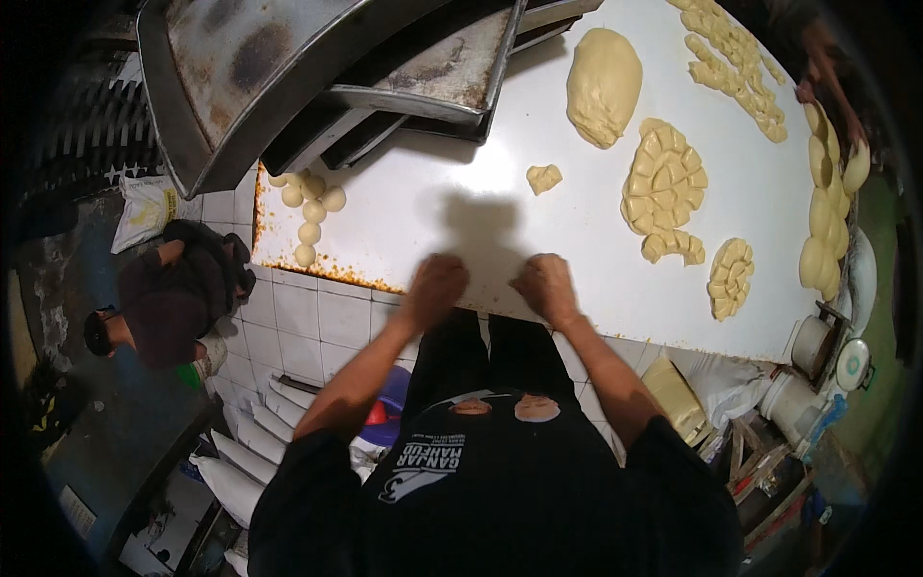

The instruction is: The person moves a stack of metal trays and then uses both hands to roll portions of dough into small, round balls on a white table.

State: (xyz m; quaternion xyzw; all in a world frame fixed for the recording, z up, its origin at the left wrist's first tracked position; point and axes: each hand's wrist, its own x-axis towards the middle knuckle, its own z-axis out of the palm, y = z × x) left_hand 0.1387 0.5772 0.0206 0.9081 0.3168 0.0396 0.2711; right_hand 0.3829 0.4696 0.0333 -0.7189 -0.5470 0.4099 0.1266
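Observation:
My left hand [436, 285] and my right hand [543, 287] rest at the front edge of the white table [375, 231], slightly blurred, both with curled fingers. I cannot make out whether anything is under their fingers. Beyond them lie a small dough piece [543, 179], a large smooth dough mass [603, 87] and a cut dough round [663, 178]. A smaller cut round [731, 279] is at the right. Several dough balls [309, 234] sit near the table's left edge.
Stacked metal trays [240, 96] cover the back left. Another person [168, 298] crouches at the left; another person's arm [836, 87] reaches by long dough pieces [822, 197] at the right edge. White sacks [245, 447], a blue tub [385, 394] and containers [798, 418] surround the table.

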